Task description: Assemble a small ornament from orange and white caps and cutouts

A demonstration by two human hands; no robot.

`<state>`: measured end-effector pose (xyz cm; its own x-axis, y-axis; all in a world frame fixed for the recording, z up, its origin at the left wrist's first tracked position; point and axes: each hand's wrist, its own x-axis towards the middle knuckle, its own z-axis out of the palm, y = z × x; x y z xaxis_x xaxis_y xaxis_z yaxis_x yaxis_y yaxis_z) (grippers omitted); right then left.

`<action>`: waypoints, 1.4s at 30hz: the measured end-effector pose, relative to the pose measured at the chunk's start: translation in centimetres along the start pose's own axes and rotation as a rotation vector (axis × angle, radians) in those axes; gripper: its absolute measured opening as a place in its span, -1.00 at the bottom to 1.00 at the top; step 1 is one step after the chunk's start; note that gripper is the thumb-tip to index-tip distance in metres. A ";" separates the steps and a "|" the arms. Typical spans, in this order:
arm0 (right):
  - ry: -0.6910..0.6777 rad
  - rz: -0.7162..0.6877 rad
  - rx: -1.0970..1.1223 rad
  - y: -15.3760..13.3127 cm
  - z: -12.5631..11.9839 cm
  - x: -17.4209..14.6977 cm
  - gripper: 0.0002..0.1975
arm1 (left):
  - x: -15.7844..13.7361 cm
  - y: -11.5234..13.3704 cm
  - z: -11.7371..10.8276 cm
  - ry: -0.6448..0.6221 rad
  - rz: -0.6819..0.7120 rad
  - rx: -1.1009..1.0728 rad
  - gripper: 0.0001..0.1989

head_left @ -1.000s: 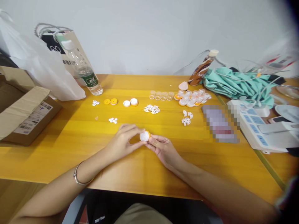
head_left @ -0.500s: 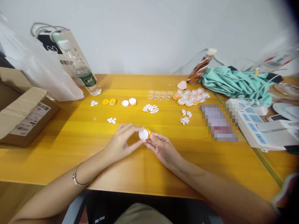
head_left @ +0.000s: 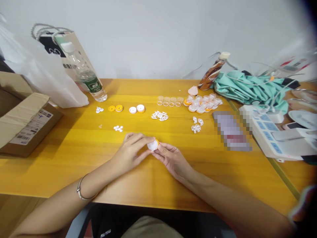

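Observation:
Between my two hands is a small round white-and-orange plastic case (head_left: 153,145), held just above the table. My left hand (head_left: 132,147) pinches its left side with thumb and fingertips. On the opposite side, my right hand (head_left: 170,157) grips the orange edge between thumb and fingers. The fingers partly cover the case. Beyond my hands lie white spoked discs (head_left: 159,115) in a loose pile, and to their left a pair of white round caps (head_left: 133,109) and a pair of yellow round caps (head_left: 115,108).
Clear plastic cups (head_left: 169,101) stand behind the spoked discs, beside a cluster of orange-and-white cases (head_left: 203,103). Small white pieces (head_left: 118,128) and cut-out plates (head_left: 196,128) lie nearer. A water bottle (head_left: 92,82) and cardboard box (head_left: 29,122) are left; a phone (head_left: 231,130) and power strip (head_left: 272,132) right.
The case has turned slightly between my fingers, and its white and orange parts look closer together. My left fingers have shifted a little right over its top. The table items stay put.

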<state>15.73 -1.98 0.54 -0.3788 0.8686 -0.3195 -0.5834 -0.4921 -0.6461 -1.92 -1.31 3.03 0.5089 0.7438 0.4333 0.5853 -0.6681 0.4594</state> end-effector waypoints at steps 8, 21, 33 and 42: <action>-0.010 0.010 -0.077 0.1 -0.1 -0.2 -0.85 | -0.1 -0.1 0.1 0.009 -0.068 -0.051 -0.70; -0.052 0.154 -0.071 -0.8 -0.4 0.1 -0.74 | 0.9 -0.4 0.1 -0.006 -0.413 -0.514 -0.78; -0.043 0.161 -0.014 -0.8 -0.4 0.4 -0.78 | 0.8 -0.2 -0.1 0.039 -0.336 -0.455 -0.70; 0.049 0.119 -0.065 -0.8 -0.4 0.2 -0.79 | 1.1 -0.5 0.1 0.046 -0.398 -0.658 -0.72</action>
<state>16.42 -1.38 0.69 -0.4064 0.8067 -0.4290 -0.4880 -0.5886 -0.6445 -1.58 -0.19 3.16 0.3036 0.9386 0.1638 0.2151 -0.2350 0.9479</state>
